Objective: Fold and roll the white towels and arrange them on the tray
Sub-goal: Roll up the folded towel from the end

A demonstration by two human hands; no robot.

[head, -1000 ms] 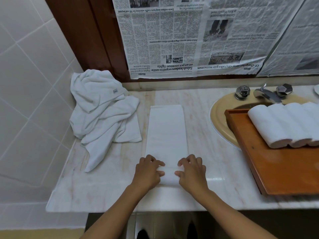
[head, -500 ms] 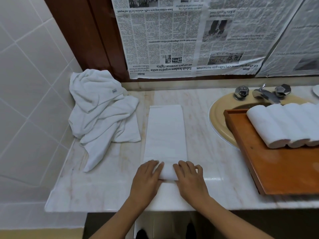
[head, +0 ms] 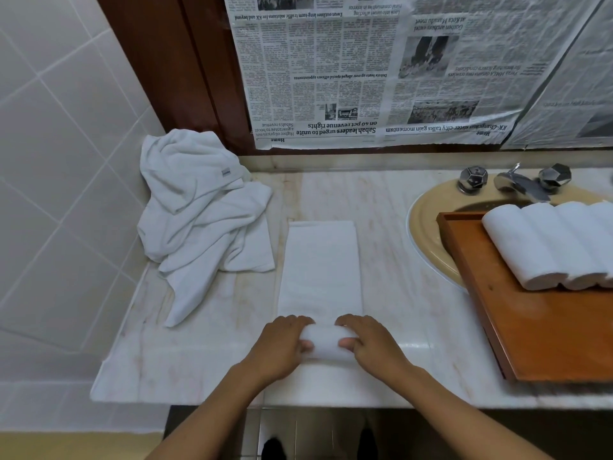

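Note:
A white towel folded into a long strip lies on the marble counter, its near end rolled into a short cylinder. My left hand grips the roll's left end and my right hand grips its right end, fingers over the top and thumbs at the front. A wooden tray sits at the right, partly over the sink. Several rolled white towels lie side by side on its far part.
A heap of loose white towels rests in the back left corner against the tiled wall. The beige sink with chrome taps lies behind the tray. Newspaper covers the wall above.
Both hands have curled round the near end of the strip, which has turned over into a thicker roll. The flat part of the strip looks shorter.

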